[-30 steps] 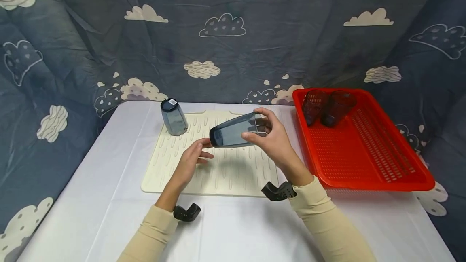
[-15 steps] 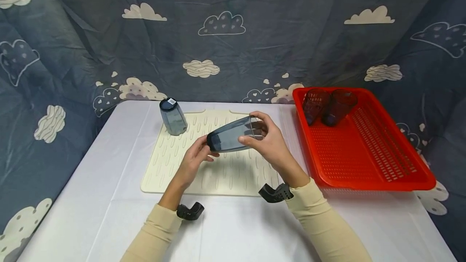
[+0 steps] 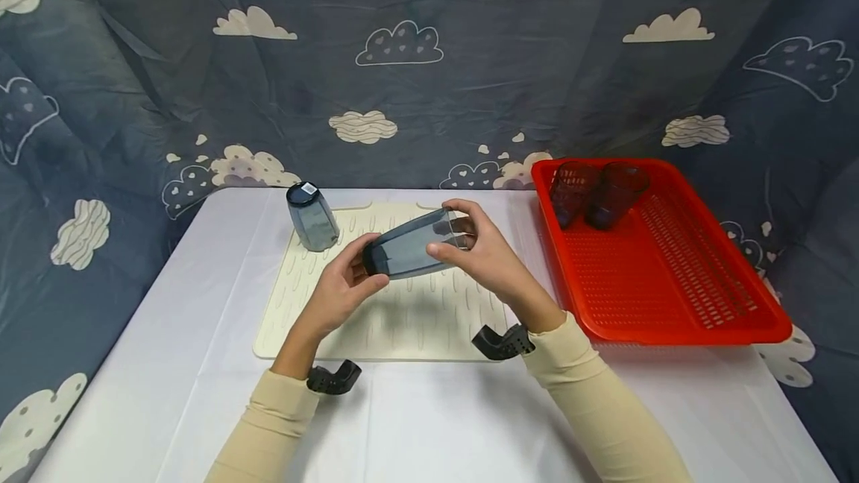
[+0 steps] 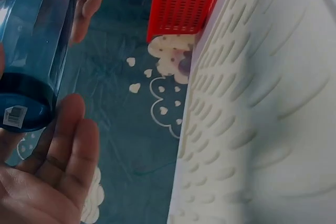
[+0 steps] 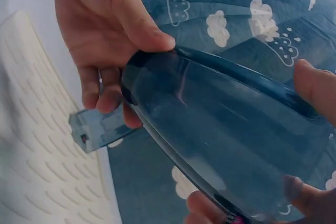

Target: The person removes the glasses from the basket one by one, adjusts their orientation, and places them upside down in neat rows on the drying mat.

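gripping a blue glass (image 3: 406, 248) by its rim end, the right hand (image 3: 490, 259) holds it tilted above a pale mat (image 3: 429, 323) in the head view; the fingers of the left hand (image 3: 335, 291) curl round its base. the left wrist view shows a white label (image 4: 14, 116) on that base. the right wrist view shows a second glass (image 5: 98, 130) behind the left hand.

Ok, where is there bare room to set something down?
Free: the red basket in front of its two glasses; the pale mat between the wrists; the white tablecloth left of the mat. Crowded: the basket's far-left corner; the mat's far-left corner, under an upturned glass; above the mat, left hand and right hand hold another glass.
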The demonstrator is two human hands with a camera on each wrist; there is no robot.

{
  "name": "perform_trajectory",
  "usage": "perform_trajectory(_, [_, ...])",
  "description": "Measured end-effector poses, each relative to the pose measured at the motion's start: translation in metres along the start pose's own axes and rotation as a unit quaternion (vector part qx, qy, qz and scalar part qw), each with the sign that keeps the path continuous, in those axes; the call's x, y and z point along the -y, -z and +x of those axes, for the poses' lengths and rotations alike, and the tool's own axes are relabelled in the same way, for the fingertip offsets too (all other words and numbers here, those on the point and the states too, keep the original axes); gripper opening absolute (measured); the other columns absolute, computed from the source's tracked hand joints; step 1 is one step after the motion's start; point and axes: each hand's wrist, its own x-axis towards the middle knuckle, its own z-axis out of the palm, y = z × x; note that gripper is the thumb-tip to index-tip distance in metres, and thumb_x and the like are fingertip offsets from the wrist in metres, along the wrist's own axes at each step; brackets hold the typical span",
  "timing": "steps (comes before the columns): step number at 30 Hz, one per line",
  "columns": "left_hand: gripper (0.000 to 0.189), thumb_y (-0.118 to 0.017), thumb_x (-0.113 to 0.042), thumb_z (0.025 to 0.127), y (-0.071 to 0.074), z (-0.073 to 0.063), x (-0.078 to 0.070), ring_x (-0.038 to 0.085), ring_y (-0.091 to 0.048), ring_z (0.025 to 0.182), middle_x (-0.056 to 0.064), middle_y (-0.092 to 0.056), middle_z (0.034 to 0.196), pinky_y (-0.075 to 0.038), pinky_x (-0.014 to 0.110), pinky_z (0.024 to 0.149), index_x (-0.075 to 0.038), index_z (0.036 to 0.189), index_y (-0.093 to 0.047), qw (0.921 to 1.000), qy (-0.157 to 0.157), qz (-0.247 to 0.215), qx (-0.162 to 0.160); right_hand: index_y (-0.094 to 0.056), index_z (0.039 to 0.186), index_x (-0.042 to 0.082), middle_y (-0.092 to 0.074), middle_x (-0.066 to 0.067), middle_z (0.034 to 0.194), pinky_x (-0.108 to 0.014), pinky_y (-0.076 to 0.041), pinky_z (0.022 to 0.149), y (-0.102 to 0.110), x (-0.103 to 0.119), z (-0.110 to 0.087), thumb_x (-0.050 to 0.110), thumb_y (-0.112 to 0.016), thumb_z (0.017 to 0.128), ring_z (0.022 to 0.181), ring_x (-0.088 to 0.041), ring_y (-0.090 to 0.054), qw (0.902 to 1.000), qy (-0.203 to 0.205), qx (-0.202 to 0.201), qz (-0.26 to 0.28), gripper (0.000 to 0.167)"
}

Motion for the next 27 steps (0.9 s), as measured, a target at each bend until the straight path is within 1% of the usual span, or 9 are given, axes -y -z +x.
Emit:
perform_trajectory(3, [0.067, -0.069, -0.008, 0.092, 0.009, 0.000, -0.006, 0.019, -0.060, 0.115, 0.022, -0.053, 0.139, -0.052, 0.014, 0.089, -0.011, 0.152, -0.038, 1.0000, 0.001, -0.005, -0.001, -0.031, 0.151, 0.015, -0.055, -0.021, 0.136, -0.043, -0.056, 0.095, -0.002, 0.004, 0.003, 0.021, -0.072, 0.089, 0.115, -0.032, -0.060, 0.9997, -0.001, 0.017, -0.015, 0.075])
perform_trajectory(6, [0.067, -0.070, -0.008, 0.092, 0.016, 0.003, -0.012, 0.022, -0.058, 0.122, 0.019, -0.050, 0.144, -0.052, 0.014, 0.091, -0.008, 0.151, -0.038, 0.9999, 0.002, -0.014, 0.004, -0.030, 0.152, 0.014, -0.054, -0.021, 0.139, -0.043, -0.055, 0.097, -0.002, 0.005, 0.005, 0.020, -0.071, 0.090, 0.119, -0.032, -0.059, 0.9994, -0.012, 0.029, -0.013, 0.075])
perform_trajectory(8, [0.067, -0.070, -0.010, 0.092, 0.021, 0.005, -0.017, 0.026, -0.056, 0.126, 0.018, -0.048, 0.146, -0.052, 0.017, 0.093, -0.008, 0.151, -0.038, 0.9999, 0.004, -0.004, 0.013, -0.029, 0.152, 0.012, -0.054, -0.023, 0.140, -0.043, -0.054, 0.099, -0.002, 0.005, 0.005, 0.020, -0.070, 0.091, 0.120, -0.032, -0.059, 0.9992, -0.016, 0.037, -0.005, 0.075])
perform_trajectory(11, [0.067, -0.071, -0.013, 0.091, 0.031, 0.010, -0.029, 0.031, -0.057, 0.125, 0.018, -0.049, 0.145, -0.053, 0.023, 0.095, -0.010, 0.151, -0.040, 0.9985, 0.005, 0.049, 0.022, -0.029, 0.152, 0.010, -0.052, -0.022, 0.141, -0.039, -0.053, 0.098, -0.002, 0.003, 0.006, 0.020, -0.069, 0.091, 0.120, -0.031, -0.058, 0.9989, -0.016, 0.045, 0.007, 0.074])
perform_trajectory(14, [0.068, -0.072, -0.014, 0.091, 0.042, 0.017, -0.047, 0.032, -0.061, 0.120, 0.017, -0.050, 0.143, -0.054, 0.032, 0.095, -0.013, 0.151, -0.040, 0.9943, 0.004, 0.101, 0.033, -0.029, 0.152, 0.008, -0.051, -0.023, 0.140, -0.036, -0.051, 0.097, -0.003, 0.003, 0.009, 0.019, -0.068, 0.090, 0.120, -0.031, -0.057, 0.9986, -0.008, 0.048, 0.021, 0.074])
perform_trajectory(18, [0.069, -0.072, -0.012, 0.091, 0.052, 0.031, -0.070, 0.031, -0.065, 0.111, 0.016, -0.051, 0.141, -0.056, 0.039, 0.093, -0.014, 0.152, -0.039, 0.9894, -0.007, 0.135, 0.052, -0.029, 0.153, 0.011, -0.047, -0.021, 0.143, -0.039, -0.048, 0.100, -0.001, 0.002, 0.014, 0.021, -0.067, 0.091, 0.125, -0.033, -0.053, 0.9980, 0.000, 0.044, 0.046, 0.073])
perform_trajectory(22, [0.071, -0.075, -0.012, 0.088, 0.056, 0.044, -0.088, 0.029, -0.065, 0.108, 0.015, -0.055, 0.138, -0.054, 0.041, 0.098, -0.014, 0.151, -0.042, 0.9843, -0.019, 0.163, 0.064, -0.029, 0.153, 0.012, -0.044, -0.022, 0.147, -0.040, -0.047, 0.102, 0.001, -0.001, 0.016, 0.021, -0.066, 0.091, 0.130, -0.035, -0.050, 0.9958, 0.010, 0.045, 0.079, 0.073])
perform_trajectory(25, [0.073, -0.077, -0.013, 0.086, 0.055, 0.052, -0.099, 0.028, -0.063, 0.115, 0.014, -0.056, 0.139, -0.052, 0.043, 0.103, -0.015, 0.150, -0.042, 0.9803, -0.017, 0.181, 0.077, -0.029, 0.153, 0.011, -0.045, -0.023, 0.148, -0.034, -0.050, 0.098, 0.001, -0.005, 0.017, 0.015, -0.064, 0.092, 0.128, -0.032, -0.051, 0.9931, 0.019, 0.048, 0.105, 0.070])
perform_trajectory(27, [0.076, -0.079, -0.015, 0.085, 0.053, 0.057, -0.104, 0.028, -0.062, 0.118, 0.013, -0.056, 0.139, -0.051, 0.044, 0.104, -0.018, 0.151, -0.041, 0.9754, -0.012, 0.201, 0.089, -0.029, 0.152, 0.010, -0.045, -0.022, 0.148, -0.028, -0.051, 0.094, 0.001, -0.008, 0.018, 0.011, -0.062, 0.093, 0.125, -0.028, -0.053, 0.9919, 0.025, 0.049, 0.114, 0.067])
